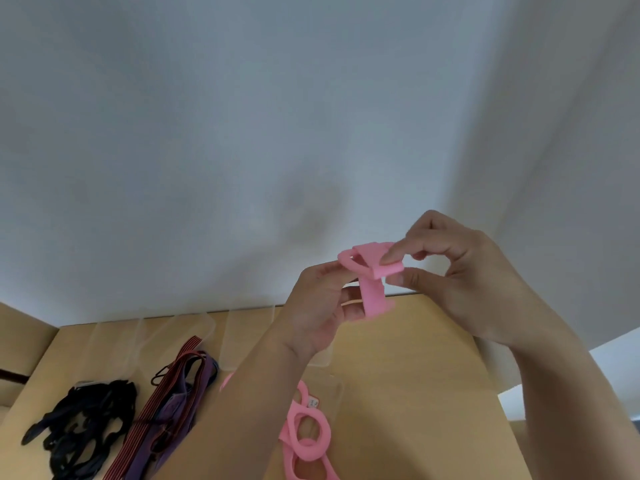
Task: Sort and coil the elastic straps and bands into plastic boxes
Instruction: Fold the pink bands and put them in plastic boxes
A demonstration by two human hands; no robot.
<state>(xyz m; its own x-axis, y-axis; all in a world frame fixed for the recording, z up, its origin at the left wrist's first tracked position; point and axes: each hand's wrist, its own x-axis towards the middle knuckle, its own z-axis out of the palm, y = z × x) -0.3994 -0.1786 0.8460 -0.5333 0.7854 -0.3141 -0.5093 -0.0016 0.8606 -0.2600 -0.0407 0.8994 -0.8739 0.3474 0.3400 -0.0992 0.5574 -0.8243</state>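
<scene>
While you hold both hands up in front of the pale wall, the other elastics lie on the wooden table below. At your far left sits a tangled heap of black straps. Just beside it a red-and-black striped strap runs slantwise across the table, lying mixed up with a purple band. Behind these, along the wall, stands a row of clear plastic boxes; I cannot tell what is in them.

Your left hand is raised near the middle, its fingers curled round the lower part of a pink band, which hangs folded over them. Below that forearm, a pink looped strap lies on the table, its rings overlapping; one end rests by another clear box, but I cannot tell whether it lies inside.

Your right hand meets the left from the other side. Its thumb and forefinger pinch the upper fold of the pink band, and the remaining fingers are bent behind them. The band is well above the table, held between both hands.
</scene>
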